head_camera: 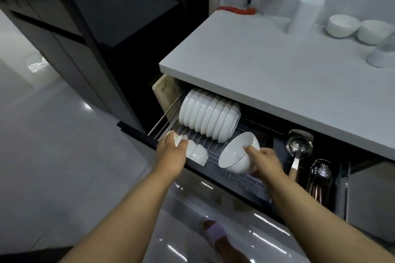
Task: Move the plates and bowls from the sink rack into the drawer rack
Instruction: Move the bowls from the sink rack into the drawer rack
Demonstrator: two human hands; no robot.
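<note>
The drawer rack (pixel 252 179) is pulled out below the white counter (pixel 267 74). A row of several white bowls (pixel 208 117) stands on edge at its back left. My right hand (pixel 264 160) grips a large white bowl (pixel 237 155), tilted on its side over the wire rack. My left hand (pixel 173 149) grips a small white bowl (pixel 177 139) at the rack's front left, beside small white bowls (pixel 197 153) lying on their sides. The sink rack is out of view.
Two white bowls (pixel 359 28), a white cup (pixel 380 55) and a white cylinder (pixel 304 15) stand on the counter at the right. A ladle (pixel 298 149) and cutlery (pixel 320 175) fill the drawer's right part. My slippered foot (pixel 213 230) is on the glossy floor.
</note>
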